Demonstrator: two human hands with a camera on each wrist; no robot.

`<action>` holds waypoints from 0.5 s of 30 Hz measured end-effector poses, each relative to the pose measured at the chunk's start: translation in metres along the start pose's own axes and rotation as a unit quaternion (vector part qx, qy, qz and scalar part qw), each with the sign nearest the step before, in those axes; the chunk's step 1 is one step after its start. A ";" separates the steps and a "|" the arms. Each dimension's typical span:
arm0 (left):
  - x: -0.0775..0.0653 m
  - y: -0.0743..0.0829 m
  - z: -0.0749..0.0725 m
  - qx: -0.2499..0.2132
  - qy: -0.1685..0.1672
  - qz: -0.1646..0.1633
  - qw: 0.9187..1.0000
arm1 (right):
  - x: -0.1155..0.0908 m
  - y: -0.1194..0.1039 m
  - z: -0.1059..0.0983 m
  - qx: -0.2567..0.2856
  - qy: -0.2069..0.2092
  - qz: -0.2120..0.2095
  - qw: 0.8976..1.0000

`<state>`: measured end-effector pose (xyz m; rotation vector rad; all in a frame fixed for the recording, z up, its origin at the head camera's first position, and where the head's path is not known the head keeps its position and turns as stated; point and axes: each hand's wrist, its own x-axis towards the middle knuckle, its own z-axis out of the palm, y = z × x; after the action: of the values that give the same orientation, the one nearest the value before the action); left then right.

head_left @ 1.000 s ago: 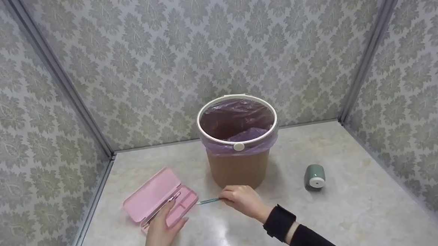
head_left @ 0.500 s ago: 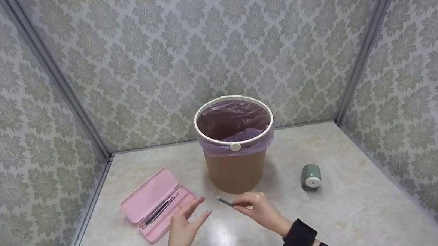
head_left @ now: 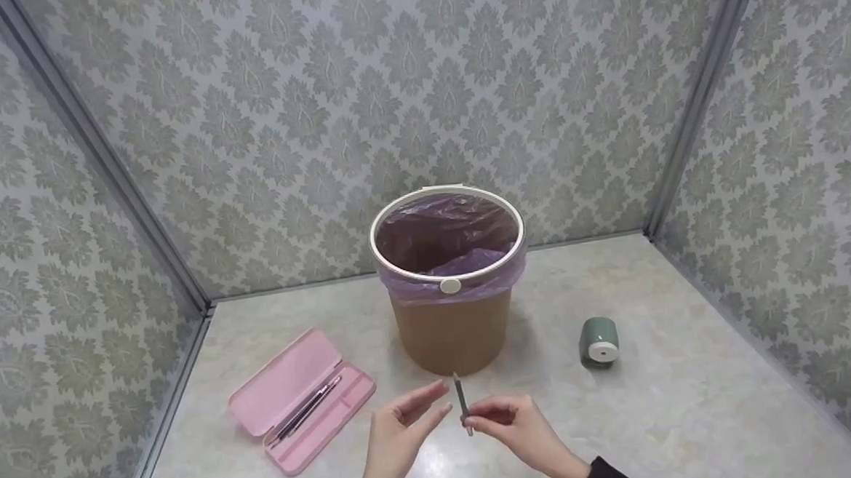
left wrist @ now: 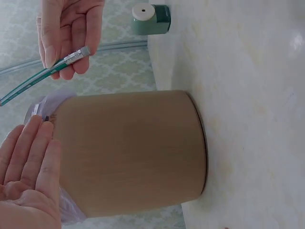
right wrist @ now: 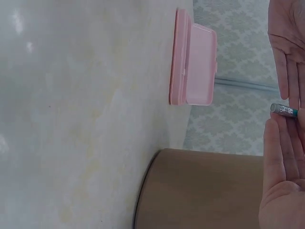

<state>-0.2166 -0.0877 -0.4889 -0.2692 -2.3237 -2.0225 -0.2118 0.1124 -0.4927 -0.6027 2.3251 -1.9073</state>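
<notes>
A green pencil (head_left: 461, 397) with a metal ferrule and grey eraser is pinched between the thumb and fingers of my right hand (head_left: 512, 427). It stands nearly upright in the head view, eraser end down. My left hand (head_left: 406, 426) is beside it on the left, fingers extended and holding nothing, fingertips close to the pencil. In the left wrist view the pencil (left wrist: 47, 71) slants across the right hand's fingers. The right wrist view shows just its eraser end (right wrist: 284, 110). To the left, an open pink pencil case (head_left: 326, 423) holds several dark pencils (head_left: 307, 409).
Behind the hands stands a brown trash bin (head_left: 452, 332) with a white rim and a purple liner. A green pencil sharpener (head_left: 600, 339) with a white round front sits on the right of the table (head_left: 667, 401). Patterned walls (head_left: 417, 86) enclose the back and sides.
My left hand has left the pencil case and come across to the right hand. The green pencil has moved away from the case and turned from lying sideways to nearly upright.
</notes>
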 end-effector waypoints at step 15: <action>-0.001 0.004 0.022 -0.023 -0.037 0.000 0.999 | -0.008 0.033 -0.001 0.072 -0.006 0.048 0.996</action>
<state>-0.2133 -0.0657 -0.4879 -0.3513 -2.3215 -2.1035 -0.2130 0.1215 -0.5258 -0.4767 2.1442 -1.9997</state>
